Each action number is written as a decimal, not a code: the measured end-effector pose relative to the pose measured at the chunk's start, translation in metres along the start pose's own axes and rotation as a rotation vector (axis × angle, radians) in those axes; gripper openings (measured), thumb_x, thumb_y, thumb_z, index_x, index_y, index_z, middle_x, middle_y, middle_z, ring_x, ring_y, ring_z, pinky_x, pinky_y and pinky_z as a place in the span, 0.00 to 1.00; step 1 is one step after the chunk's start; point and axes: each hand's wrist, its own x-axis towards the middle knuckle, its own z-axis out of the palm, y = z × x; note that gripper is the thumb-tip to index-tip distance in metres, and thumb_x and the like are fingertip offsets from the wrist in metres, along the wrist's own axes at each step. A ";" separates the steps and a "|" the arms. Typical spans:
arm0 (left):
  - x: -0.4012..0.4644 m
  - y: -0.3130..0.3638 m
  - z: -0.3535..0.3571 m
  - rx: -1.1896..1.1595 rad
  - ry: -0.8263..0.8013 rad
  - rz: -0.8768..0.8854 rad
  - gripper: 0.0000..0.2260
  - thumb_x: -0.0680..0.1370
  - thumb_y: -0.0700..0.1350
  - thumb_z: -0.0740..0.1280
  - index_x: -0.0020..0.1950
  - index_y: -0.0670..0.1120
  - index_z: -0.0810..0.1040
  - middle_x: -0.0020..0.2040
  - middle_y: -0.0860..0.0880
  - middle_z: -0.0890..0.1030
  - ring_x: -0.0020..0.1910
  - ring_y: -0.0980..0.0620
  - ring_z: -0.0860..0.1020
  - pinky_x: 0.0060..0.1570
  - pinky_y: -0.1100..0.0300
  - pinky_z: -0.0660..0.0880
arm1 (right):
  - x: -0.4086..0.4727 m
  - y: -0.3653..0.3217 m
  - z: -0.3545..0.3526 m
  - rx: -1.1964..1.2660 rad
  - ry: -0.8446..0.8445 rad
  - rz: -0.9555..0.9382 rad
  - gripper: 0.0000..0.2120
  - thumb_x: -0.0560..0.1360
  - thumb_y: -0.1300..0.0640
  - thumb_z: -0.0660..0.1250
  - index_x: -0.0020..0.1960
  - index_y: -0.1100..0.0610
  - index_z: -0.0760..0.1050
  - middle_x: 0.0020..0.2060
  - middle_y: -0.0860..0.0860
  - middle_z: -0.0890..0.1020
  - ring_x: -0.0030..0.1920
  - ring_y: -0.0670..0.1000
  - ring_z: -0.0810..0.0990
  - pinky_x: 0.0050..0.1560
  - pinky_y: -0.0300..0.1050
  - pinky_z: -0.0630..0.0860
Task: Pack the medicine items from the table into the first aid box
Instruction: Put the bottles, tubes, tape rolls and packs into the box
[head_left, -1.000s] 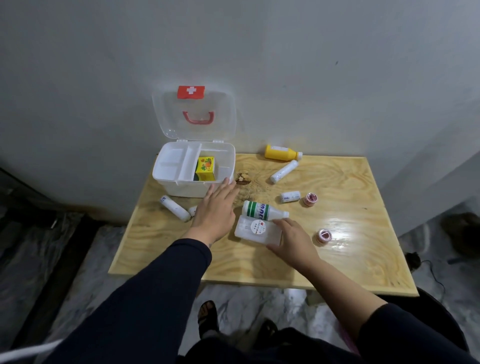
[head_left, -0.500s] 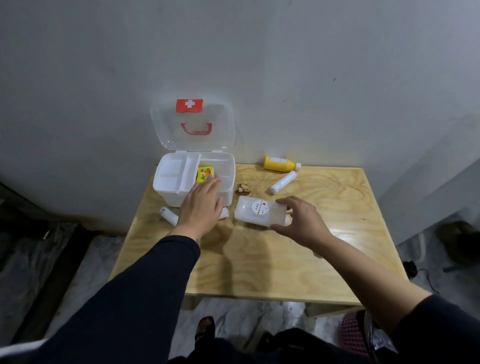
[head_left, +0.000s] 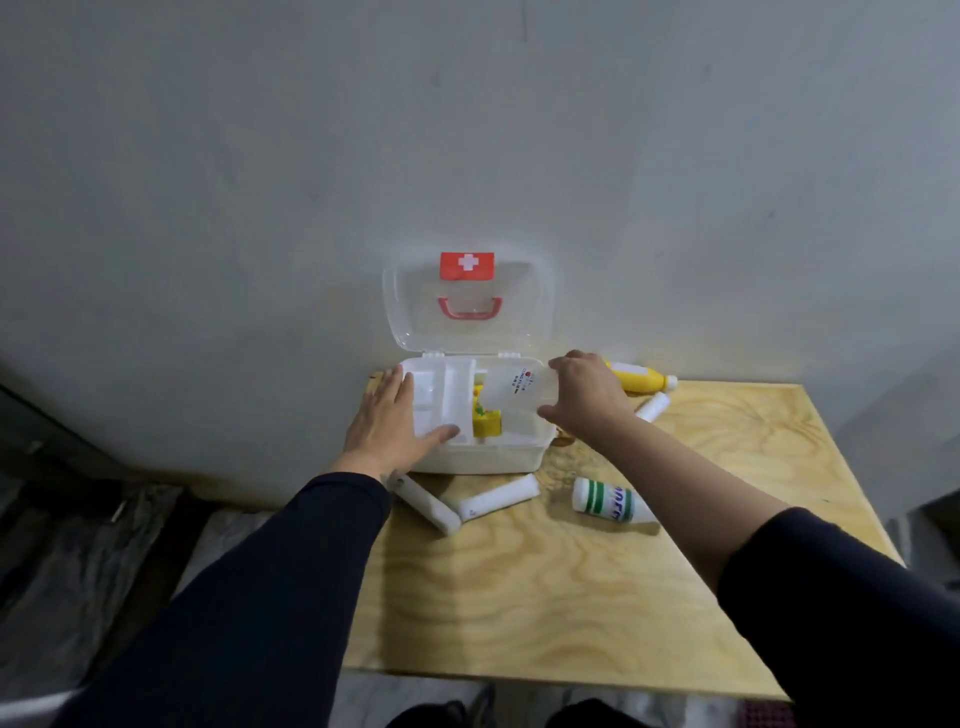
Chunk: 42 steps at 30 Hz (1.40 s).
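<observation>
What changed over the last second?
The right hand lifted the translucent bottle off the table and now holds it tilted over the first aid box. The left hand slid from table onto the box's tray. The green-striped bottle and yellow bottle stayed put.

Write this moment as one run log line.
right hand: lowering translucent bottle into first aid box | left hand: steadying box tray | lid open

A plywood table (head_left: 545, 597) (pale, glossy) meets a grey wall (head_left: 260, 182).
</observation>
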 end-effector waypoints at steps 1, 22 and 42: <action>0.003 -0.005 0.001 -0.022 -0.026 -0.016 0.48 0.73 0.68 0.62 0.80 0.43 0.43 0.80 0.47 0.42 0.79 0.50 0.43 0.77 0.53 0.47 | 0.007 -0.006 0.005 -0.018 -0.014 0.007 0.23 0.69 0.55 0.71 0.61 0.63 0.74 0.56 0.59 0.78 0.58 0.60 0.74 0.57 0.52 0.74; 0.022 -0.024 0.009 0.034 -0.039 0.092 0.49 0.74 0.71 0.57 0.79 0.41 0.39 0.79 0.45 0.37 0.79 0.51 0.38 0.76 0.56 0.39 | 0.038 -0.057 0.080 0.270 -0.081 0.325 0.28 0.72 0.58 0.71 0.68 0.62 0.65 0.61 0.58 0.77 0.60 0.57 0.77 0.58 0.47 0.74; 0.027 -0.008 0.007 0.185 0.028 0.232 0.42 0.77 0.67 0.55 0.79 0.41 0.45 0.80 0.45 0.45 0.79 0.50 0.44 0.77 0.52 0.43 | -0.044 0.015 0.041 0.510 0.291 0.256 0.12 0.71 0.64 0.69 0.55 0.59 0.79 0.46 0.56 0.84 0.47 0.55 0.80 0.53 0.46 0.76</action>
